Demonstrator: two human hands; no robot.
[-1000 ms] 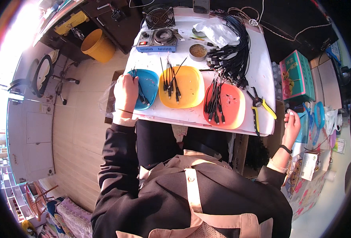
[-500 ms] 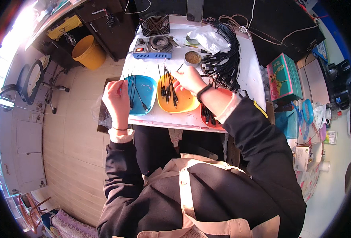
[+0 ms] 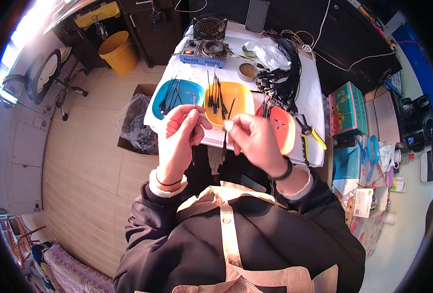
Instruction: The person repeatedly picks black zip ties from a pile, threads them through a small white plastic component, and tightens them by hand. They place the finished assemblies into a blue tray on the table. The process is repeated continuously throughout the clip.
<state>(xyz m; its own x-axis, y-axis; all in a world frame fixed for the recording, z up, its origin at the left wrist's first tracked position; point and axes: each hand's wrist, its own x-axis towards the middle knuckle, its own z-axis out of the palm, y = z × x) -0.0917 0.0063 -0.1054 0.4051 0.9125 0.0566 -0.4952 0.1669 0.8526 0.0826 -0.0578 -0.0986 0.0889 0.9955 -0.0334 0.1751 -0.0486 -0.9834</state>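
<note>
In front of my body, my left hand (image 3: 181, 133) pinches a short black cable (image 3: 193, 155) between thumb and fingers; its thin pinkish wire end shows above the fingertips. To the right, my right hand (image 3: 256, 141) is closed on another black cable (image 3: 225, 142), which stands nearly upright with a thicker dark plug toward its lower end. Beyond the hands are a blue bowl (image 3: 191, 91) and a yellow bowl (image 3: 242, 96), both with several short black cables in them. A red-orange bowl (image 3: 287, 128) with dark cable pieces sits partly behind my right hand.
At the back of the white table stand a blue heating pot unit (image 3: 202, 61) and a round fan (image 3: 210, 29). A small tin of amber lumps (image 3: 248, 72), a white plastic bag (image 3: 270, 54) and a black cable bundle (image 3: 291, 75) lie to the right. Yellow-handled pliers (image 3: 318, 138) rest near the right edge.
Both hands have come together in front of my body. My right hand has drawn back from over the yellow bowl, and my left has moved right. The view has shifted slightly.
</note>
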